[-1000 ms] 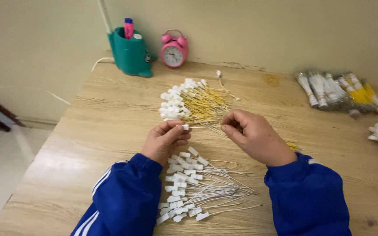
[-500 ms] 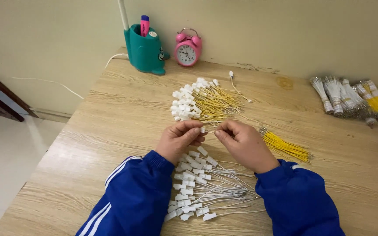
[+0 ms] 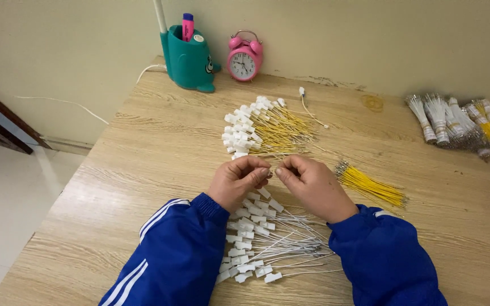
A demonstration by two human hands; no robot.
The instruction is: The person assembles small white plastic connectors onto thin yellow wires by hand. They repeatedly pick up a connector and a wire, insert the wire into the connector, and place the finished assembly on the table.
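Just behind the white-wire pile [image 3: 267,243], the left hand [image 3: 238,181] and right hand [image 3: 312,187] meet fingertip-to-fingertip, pinching something too small to tell.

You sit at a light wood-grain table [image 3: 143,170] pushed against a plain cream wall [image 3: 370,34]. To your left you see pale floor [image 3: 1,192] and a dark brown wooden edge [image 3: 1,122] low by the wall. A white cable [image 3: 63,105] trails along the wall's base. Soft, even light falls across the tabletop, with no hard shadows.
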